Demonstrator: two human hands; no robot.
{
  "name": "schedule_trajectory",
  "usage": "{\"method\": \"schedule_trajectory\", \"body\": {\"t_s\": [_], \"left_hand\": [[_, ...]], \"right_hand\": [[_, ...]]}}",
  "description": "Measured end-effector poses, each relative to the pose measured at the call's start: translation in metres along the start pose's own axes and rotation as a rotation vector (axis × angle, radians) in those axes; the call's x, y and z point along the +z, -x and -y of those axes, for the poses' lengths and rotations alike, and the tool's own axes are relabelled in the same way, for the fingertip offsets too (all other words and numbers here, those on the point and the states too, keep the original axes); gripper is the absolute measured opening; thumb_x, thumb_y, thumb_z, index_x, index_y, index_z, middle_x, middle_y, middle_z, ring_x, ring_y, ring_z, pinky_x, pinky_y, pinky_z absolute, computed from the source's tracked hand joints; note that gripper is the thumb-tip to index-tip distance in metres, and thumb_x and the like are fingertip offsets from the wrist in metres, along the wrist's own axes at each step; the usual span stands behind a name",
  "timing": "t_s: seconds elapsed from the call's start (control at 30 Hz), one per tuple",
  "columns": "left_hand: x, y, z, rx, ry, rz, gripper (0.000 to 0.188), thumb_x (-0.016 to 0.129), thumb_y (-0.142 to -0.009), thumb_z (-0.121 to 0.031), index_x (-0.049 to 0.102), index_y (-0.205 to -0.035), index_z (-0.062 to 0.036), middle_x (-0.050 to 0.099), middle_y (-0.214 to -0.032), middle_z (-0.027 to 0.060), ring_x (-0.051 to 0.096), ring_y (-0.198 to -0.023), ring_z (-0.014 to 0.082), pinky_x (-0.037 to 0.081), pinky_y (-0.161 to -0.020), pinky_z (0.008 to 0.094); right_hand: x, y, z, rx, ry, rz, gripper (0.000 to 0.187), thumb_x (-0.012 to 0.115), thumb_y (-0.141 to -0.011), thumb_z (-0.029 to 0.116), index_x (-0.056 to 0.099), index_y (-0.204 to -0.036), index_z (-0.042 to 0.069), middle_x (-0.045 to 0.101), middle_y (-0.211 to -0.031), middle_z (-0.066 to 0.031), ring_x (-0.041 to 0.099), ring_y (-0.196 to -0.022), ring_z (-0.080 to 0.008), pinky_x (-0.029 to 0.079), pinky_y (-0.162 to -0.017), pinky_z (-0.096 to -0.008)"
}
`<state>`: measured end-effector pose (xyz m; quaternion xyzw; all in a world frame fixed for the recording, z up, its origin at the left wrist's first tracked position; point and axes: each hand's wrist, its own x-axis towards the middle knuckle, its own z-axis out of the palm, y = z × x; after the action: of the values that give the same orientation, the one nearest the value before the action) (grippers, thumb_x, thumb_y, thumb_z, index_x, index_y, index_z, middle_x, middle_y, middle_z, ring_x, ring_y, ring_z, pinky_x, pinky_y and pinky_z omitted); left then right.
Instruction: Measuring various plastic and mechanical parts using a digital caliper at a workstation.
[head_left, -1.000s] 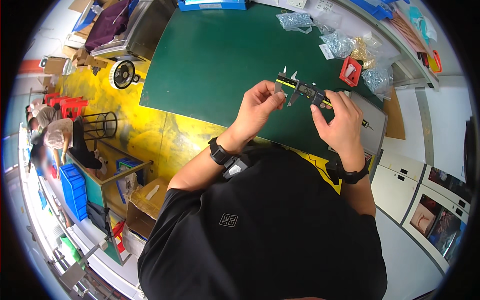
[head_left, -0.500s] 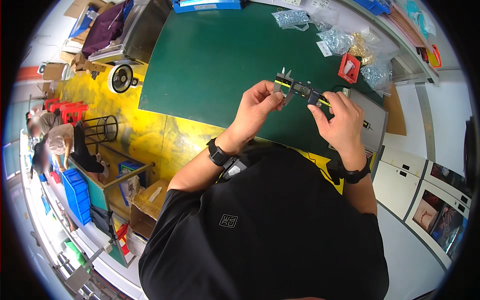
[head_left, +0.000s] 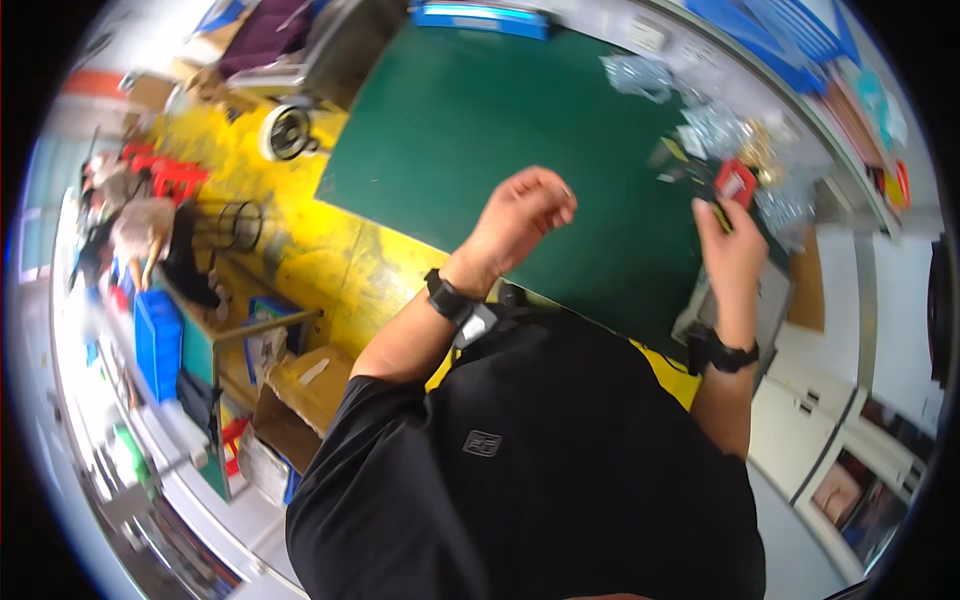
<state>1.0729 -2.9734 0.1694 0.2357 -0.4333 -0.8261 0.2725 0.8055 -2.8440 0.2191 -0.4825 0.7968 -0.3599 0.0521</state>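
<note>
Black-and-yellow, long caliper (head_left: 704,182), blurred: my right hand (head_left: 735,245) pinches its near end, perhaps keeping the measuring end free; it reaches beyond my fingertips, near a red plastic tray (head_left: 738,180). Left hand (head_left: 525,212): thumb and finger together, pinching a tiny metallic piece (head_left: 568,192), likely too small for looser holding.

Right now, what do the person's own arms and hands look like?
The left hand and right hand are ungloved. The left wristband and right wristband are black; a pale grey patch sits beside the left one. The sleeves are short and black.
</note>
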Motion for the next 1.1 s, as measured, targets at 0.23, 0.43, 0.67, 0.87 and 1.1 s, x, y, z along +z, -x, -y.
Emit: {"method": "schedule_trajectory", "body": {"t_s": [0.23,0.43,0.67,0.87,1.1], "left_hand": [[-0.154,0.041,-0.106,0.747,0.970,-0.204,0.014,0.055,-0.099,-0.015,0.060,-0.094,-0.0024,0.056,-0.082,0.0056,0.051,-0.075,0.0164,0.044,-0.074,0.0289],[-0.178,0.063,-0.141,0.903,0.893,-0.156,0.014,0.054,-0.098,-0.014,0.059,-0.095,-0.0018,0.051,-0.082,0.0050,0.047,-0.075,0.0171,0.042,-0.075,0.0298],[-0.061,0.033,-0.086,0.458,0.884,-0.041,0.015,0.052,-0.098,-0.016,0.058,-0.097,-0.0025,0.050,-0.084,0.0047,0.045,-0.077,0.0171,0.041,-0.075,0.0288],[0.018,0.004,-0.022,0.024,0.886,0.193,0.015,0.052,-0.097,-0.017,0.059,-0.096,-0.0033,0.053,-0.087,0.0053,0.047,-0.078,0.0170,0.042,-0.074,0.0286],[0.049,-0.006,0.004,-0.135,0.942,0.321,0.016,0.054,-0.098,-0.018,0.060,-0.096,-0.0033,0.060,-0.089,0.0066,0.050,-0.079,0.0168,0.043,-0.073,0.0285]], "right_hand": [[0.007,0.014,-0.078,0.139,-0.350,0.107,0.030,0.064,-0.097,0.023,0.066,-0.106,-0.006,0.066,-0.090,-0.0043,0.056,-0.082,-0.0093,0.045,-0.076,-0.0245],[0.027,0.020,-0.058,0.081,-0.338,0.223,0.030,0.065,-0.096,0.022,0.063,-0.101,-0.008,0.062,-0.085,-0.0027,0.053,-0.078,-0.0086,0.044,-0.070,-0.0249],[0.011,0.020,-0.006,0.035,-0.285,0.234,0.028,0.066,-0.094,0.023,0.062,-0.093,-0.004,0.056,-0.075,-0.0009,0.049,-0.071,-0.0080,0.039,-0.063,-0.0245],[-0.005,0.004,0.050,-0.057,-0.288,0.191,0.026,0.071,-0.089,0.021,0.062,-0.092,-0.003,0.056,-0.073,-0.0018,0.049,-0.065,-0.0082,0.039,-0.057,-0.0244],[-0.012,0.002,0.061,-0.172,-0.193,0.148,0.029,0.074,-0.087,0.020,0.062,-0.096,-0.004,0.061,-0.076,-0.0043,0.051,-0.062,-0.0098,0.040,-0.055,-0.0252]]}}
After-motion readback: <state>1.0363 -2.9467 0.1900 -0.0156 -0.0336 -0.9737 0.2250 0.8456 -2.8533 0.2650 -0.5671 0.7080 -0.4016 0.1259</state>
